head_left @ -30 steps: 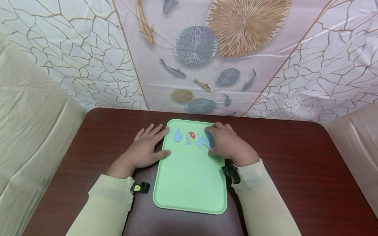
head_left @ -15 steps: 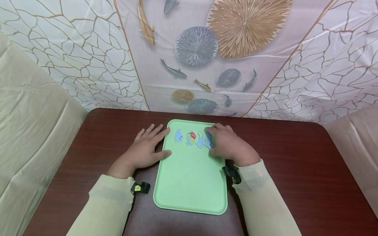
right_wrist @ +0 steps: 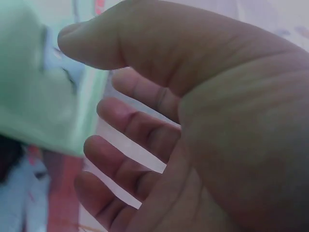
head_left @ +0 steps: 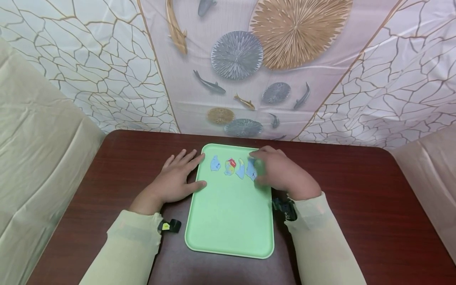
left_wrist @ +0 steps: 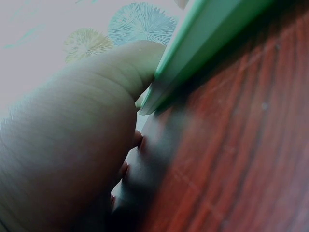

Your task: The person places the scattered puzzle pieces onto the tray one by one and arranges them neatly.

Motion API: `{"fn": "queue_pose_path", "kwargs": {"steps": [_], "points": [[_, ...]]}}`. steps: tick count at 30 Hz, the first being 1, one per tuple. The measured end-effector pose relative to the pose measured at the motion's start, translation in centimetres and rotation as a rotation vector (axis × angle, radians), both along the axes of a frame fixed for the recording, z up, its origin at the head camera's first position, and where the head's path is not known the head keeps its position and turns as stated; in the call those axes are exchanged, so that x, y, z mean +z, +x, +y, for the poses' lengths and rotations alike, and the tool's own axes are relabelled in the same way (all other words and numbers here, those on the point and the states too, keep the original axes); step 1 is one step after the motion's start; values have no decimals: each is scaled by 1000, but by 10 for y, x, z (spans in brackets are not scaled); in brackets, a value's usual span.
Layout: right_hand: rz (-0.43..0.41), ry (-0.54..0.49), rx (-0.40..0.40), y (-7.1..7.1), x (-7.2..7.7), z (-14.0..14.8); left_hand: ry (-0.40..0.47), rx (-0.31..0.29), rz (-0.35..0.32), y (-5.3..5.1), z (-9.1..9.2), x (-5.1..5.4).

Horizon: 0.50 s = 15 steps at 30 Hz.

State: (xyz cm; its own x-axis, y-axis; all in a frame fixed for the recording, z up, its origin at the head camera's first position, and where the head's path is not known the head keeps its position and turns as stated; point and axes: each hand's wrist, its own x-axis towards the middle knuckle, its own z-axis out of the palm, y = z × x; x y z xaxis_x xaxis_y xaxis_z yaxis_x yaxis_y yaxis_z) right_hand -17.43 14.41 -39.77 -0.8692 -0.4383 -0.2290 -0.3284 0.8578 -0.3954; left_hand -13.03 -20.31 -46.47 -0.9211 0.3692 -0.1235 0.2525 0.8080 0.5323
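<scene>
A green tray (head_left: 229, 221) lies on the table, with several small flat pieces in a row near its far edge. From the left come a blue piece (head_left: 215, 163), a multicoloured piece with red and yellow (head_left: 230, 166), a narrow blue piece (head_left: 240, 169) and a blue piece (head_left: 251, 170) beside the right hand. The left hand (head_left: 172, 182) is spread, its thumb and index finger on the tray's left rim. Slightly blurred, the right hand (head_left: 283, 172) is over the tray's upper right. In the right wrist view, the right hand (right_wrist: 193, 111) has separated, loosely bent fingers holding nothing.
The dark red-brown table (head_left: 356, 206) surrounds the tray. Behind it hangs a patterned cloth (head_left: 185, 107) with fish and round motifs. Pale fabric (head_left: 32, 158) covers the left side, and more pale fabric (head_left: 431, 166) is at the right.
The right hand has shifted a little to the right, away from the rightmost blue piece, which now shows more of its surface. The left hand has stayed in place.
</scene>
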Motion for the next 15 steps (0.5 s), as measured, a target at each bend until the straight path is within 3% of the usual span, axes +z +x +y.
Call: {"fn": "queue_pose_path", "kwargs": {"steps": [9, 15], "points": [[3, -27, -85, 9, 31, 25, 0, 3, -6, 0, 1, 1], [-27, -2, -133, 9, 37, 41, -1, -1, -2, -1, 0, 0]]}}
